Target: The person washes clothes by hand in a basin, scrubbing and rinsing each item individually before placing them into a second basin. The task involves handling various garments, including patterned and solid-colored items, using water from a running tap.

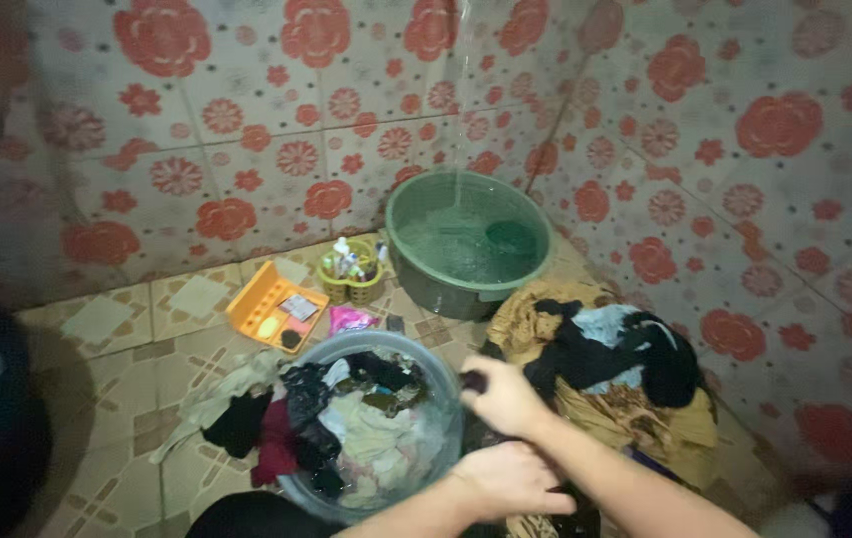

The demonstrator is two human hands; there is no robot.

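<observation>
My right hand (502, 397) is closed on a small dark piece of cloth (473, 381) at the right edge of a grey basin (398, 342) filled with wet clothes in black, white and dark red. My left hand (508, 478) sits just below it, fingers curled over dark fabric (558, 503) between the basin and a pile of clothes (605, 369). That pile is black, light blue and mustard brown, and it lies directly right of my hands.
A green basin (424, 284) stands in the corner with water streaming into it and a green dipper (511, 237) floating inside. An orange tray (265, 309), a small basket of bottles (351, 276) and a pink packet (351, 319) lie on the tiled floor. Flowered tile walls close the corner.
</observation>
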